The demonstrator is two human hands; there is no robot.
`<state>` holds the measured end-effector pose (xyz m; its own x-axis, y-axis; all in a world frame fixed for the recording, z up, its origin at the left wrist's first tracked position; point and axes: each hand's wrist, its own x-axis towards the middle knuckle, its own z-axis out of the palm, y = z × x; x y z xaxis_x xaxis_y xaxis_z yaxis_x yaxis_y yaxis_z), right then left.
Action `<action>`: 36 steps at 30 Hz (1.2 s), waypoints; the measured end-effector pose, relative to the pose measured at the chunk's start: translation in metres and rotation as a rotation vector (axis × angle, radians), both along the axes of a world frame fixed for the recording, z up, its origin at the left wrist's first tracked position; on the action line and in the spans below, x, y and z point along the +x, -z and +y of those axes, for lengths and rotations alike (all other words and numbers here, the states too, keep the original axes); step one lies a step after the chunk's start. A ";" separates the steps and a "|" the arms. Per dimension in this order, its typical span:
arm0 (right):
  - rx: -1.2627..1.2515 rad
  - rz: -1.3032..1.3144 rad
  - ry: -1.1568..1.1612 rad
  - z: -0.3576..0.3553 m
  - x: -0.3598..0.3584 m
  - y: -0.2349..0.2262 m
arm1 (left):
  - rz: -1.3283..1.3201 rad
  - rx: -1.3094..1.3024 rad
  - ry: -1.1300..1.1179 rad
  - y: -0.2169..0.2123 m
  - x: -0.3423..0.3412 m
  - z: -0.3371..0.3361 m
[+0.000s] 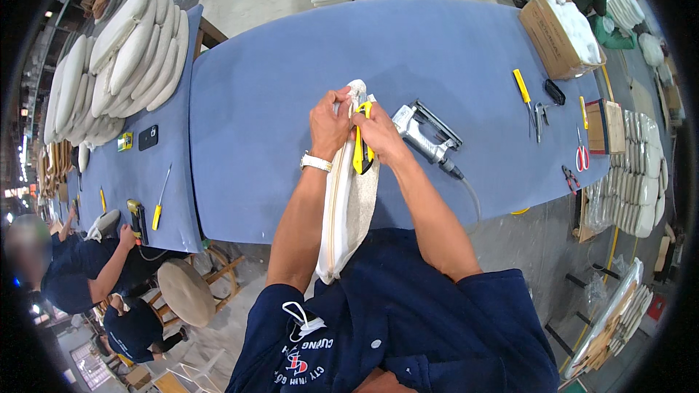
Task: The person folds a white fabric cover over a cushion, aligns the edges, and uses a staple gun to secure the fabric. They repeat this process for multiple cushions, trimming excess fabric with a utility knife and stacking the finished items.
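Observation:
A cream fabric cushion point(355, 211) stands on edge in front of me, its near end against my shirt and its zipper or piped seam running lengthwise. My left hand point(330, 125), with a white watch on the wrist, is closed on the far end of the cushion, fingertips pinching the cover. My right hand point(379, 134) is closed around a yellow and black utility knife point(360, 154), held against the cushion's far end beside the left fingers. The blade and exact contact are hidden by the fingers. Just right of my right hand lies a silver pneumatic staple gun point(426, 133) with a hose.
The blue padded table point(269, 87) bears a yellow-handled screwdriver point(521, 86), pliers point(571, 179) and red-handled scissors point(582, 157) at right. A cardboard box point(551, 36) of white stuffing stands far right. Stacked cushions point(138, 51) fill the left table, where a co-worker point(80, 269) holds a tool.

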<state>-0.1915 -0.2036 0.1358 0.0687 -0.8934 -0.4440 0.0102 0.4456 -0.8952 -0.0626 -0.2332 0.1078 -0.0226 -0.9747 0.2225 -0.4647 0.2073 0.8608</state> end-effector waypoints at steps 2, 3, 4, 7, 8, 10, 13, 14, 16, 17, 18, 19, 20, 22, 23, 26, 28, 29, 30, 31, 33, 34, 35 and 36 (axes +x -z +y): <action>0.006 0.021 0.033 -0.001 0.000 0.000 | 0.016 -0.005 0.004 0.000 -0.001 -0.001; 0.009 0.033 0.047 -0.001 0.001 -0.001 | 0.035 0.015 -0.001 0.000 -0.001 0.000; 0.030 0.024 0.045 -0.001 0.000 -0.002 | 0.055 0.035 -0.007 0.000 -0.001 0.001; 0.057 0.016 0.014 -0.005 -0.003 -0.001 | 0.024 0.074 -0.011 -0.004 -0.001 0.001; 0.045 0.028 -0.012 -0.007 -0.006 0.005 | 0.022 0.076 -0.007 -0.006 -0.002 0.001; 0.031 0.046 -0.053 -0.008 -0.007 0.004 | 0.015 0.085 -0.003 -0.008 -0.002 0.002; 0.013 0.076 -0.116 -0.010 -0.011 0.000 | 0.036 -0.030 0.013 -0.001 0.000 -0.002; 0.006 0.091 -0.155 -0.011 -0.014 -0.001 | 0.022 -0.019 0.008 0.002 0.000 -0.002; 0.011 0.103 -0.195 -0.013 -0.015 -0.009 | -0.009 -0.006 0.002 0.000 0.001 -0.004; 0.028 0.101 -0.197 -0.011 -0.014 -0.013 | 0.021 0.009 -0.005 -0.001 0.001 -0.004; 0.046 0.100 -0.194 -0.010 -0.015 -0.017 | 0.052 0.024 -0.008 -0.001 -0.001 -0.003; 0.044 0.109 -0.212 -0.011 -0.017 -0.014 | 0.082 0.040 -0.011 -0.002 -0.003 -0.003; 0.041 0.118 -0.230 -0.012 -0.019 -0.008 | 0.081 0.042 -0.010 -0.003 -0.004 -0.003; 0.024 0.115 -0.241 -0.012 -0.019 -0.007 | 0.076 0.049 -0.010 -0.001 -0.005 -0.004; 0.009 0.104 -0.232 -0.009 -0.018 -0.006 | 0.090 0.038 -0.006 0.000 -0.004 -0.003; -0.024 0.054 -0.240 -0.005 -0.015 -0.002 | 0.120 0.001 0.001 0.004 -0.004 -0.006; -0.021 0.062 -0.232 0.001 -0.012 -0.009 | 0.129 -0.005 -0.011 0.004 -0.004 -0.005; -0.014 0.089 -0.211 0.006 -0.011 -0.014 | 0.135 0.004 -0.008 0.004 -0.005 -0.006; -0.009 0.115 -0.190 0.007 -0.011 -0.023 | 0.140 0.011 -0.006 0.005 -0.004 -0.007; 0.007 0.148 -0.224 0.006 -0.013 -0.029 | 0.145 0.017 -0.005 0.006 -0.003 -0.008; -0.010 0.162 -0.182 0.010 -0.009 -0.032 | 0.182 0.018 -0.008 0.008 -0.002 -0.006; -0.019 0.169 -0.160 0.010 -0.008 -0.033 | 0.201 0.018 -0.009 0.008 -0.002 -0.006; -0.025 0.139 -0.202 0.008 -0.010 -0.029 | 0.220 0.030 -0.015 0.009 -0.002 -0.007; -0.028 0.127 -0.188 0.008 -0.009 -0.023 | 0.238 0.045 -0.022 0.009 -0.002 -0.006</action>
<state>-0.2007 -0.1953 0.1592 0.1803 -0.8823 -0.4347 -0.1839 0.4039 -0.8961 -0.0648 -0.2390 0.0991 0.0469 -0.9833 0.1758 -0.2521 0.1586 0.9546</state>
